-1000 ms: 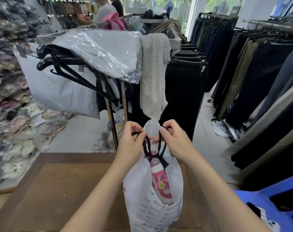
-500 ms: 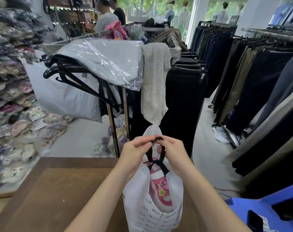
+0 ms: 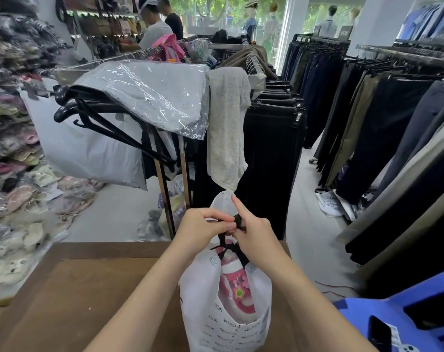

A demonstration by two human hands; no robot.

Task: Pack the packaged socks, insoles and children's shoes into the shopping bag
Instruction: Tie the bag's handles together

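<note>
- On the wooden counter (image 3: 71, 295), in the head view, your white shopping bag (image 3: 223, 323) stands upright between your forearms, and a pink children's shoe (image 3: 237, 288) shows through its open side, already inside.
- Your left hand (image 3: 203, 224) is pinched shut on the black handles (image 3: 239, 221) at the top of the bag, thumb against fingertips.
- Your right hand (image 3: 254, 232) grips the same bunch of handles from the other side, with its index finger stuck out straight, pointing up and touching nothing.
- A second ago the handle loops were held apart, one set per hand; half a second ago your hands met; now the loops are gathered into one tight bundle above the shoe and the bag mouth is drawn narrower.
- That suggests packing is over and you are closing or tying the bag, so the task looks nearly finished.
- You cannot see the socks or insoles from here; presumably they sit lower in the bag, behind its printed wall.
- If you mean to knot the handles, keep the bag standing on the counter so the shoe does not slip out the side gap.
</note>
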